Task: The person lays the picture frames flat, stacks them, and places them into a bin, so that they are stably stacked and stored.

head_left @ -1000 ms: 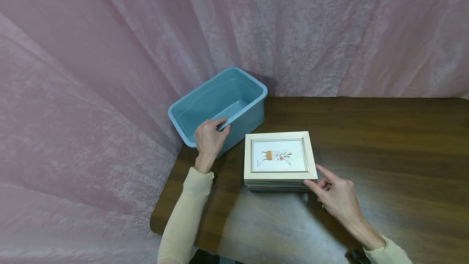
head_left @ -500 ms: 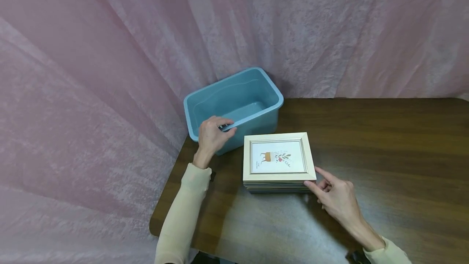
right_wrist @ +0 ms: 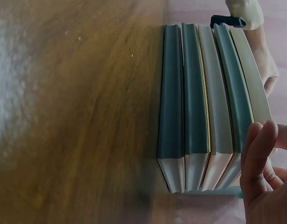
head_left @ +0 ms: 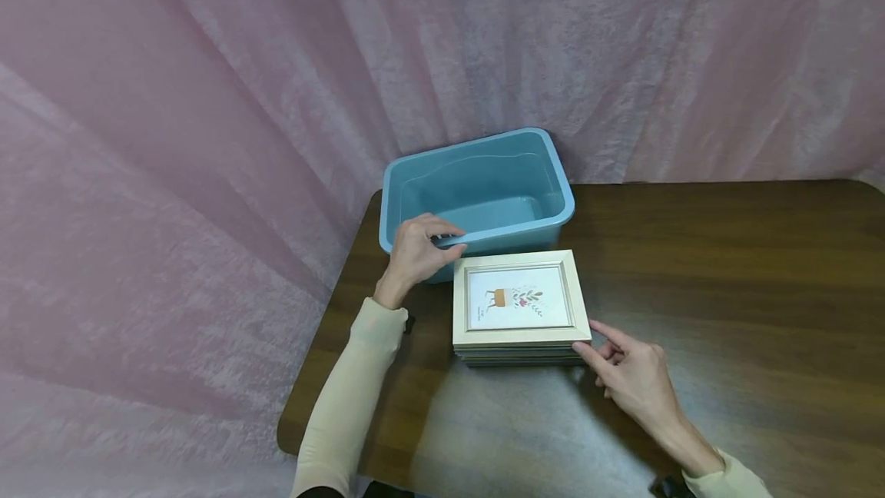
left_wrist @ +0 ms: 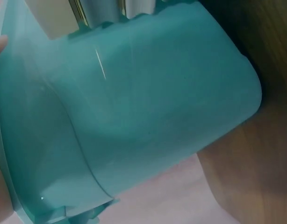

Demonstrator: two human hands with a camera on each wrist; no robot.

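Observation:
At the near rim of a blue plastic bin (head_left: pixel 477 156), my left hand (head_left: pixel 418 248) pinches the edge between thumb and fingers. The bin stands just behind a stack of picture frames, its wall close to them in the left wrist view. On top of the stack lies a cream picture frame (head_left: pixel 515 336) with a potted-plant print. Below it, several teal and grey frames (right_wrist: pixel 195 88) show their edges in the right wrist view. My right hand (head_left: pixel 636 375) holds the near right corner of the top frame, thumb on the front edge and index finger on the side.
The brown wooden table (head_left: pixel 726 290) stretches to the right. Its left edge runs beside the bin and my left forearm. A pink velvet curtain (head_left: pixel 242 137) hangs behind and to the left.
The blue bin has swung clockwise and shifted right under my left hand, and now lies nearly along the table's back edge. My right hand and the frame stack have hardly moved.

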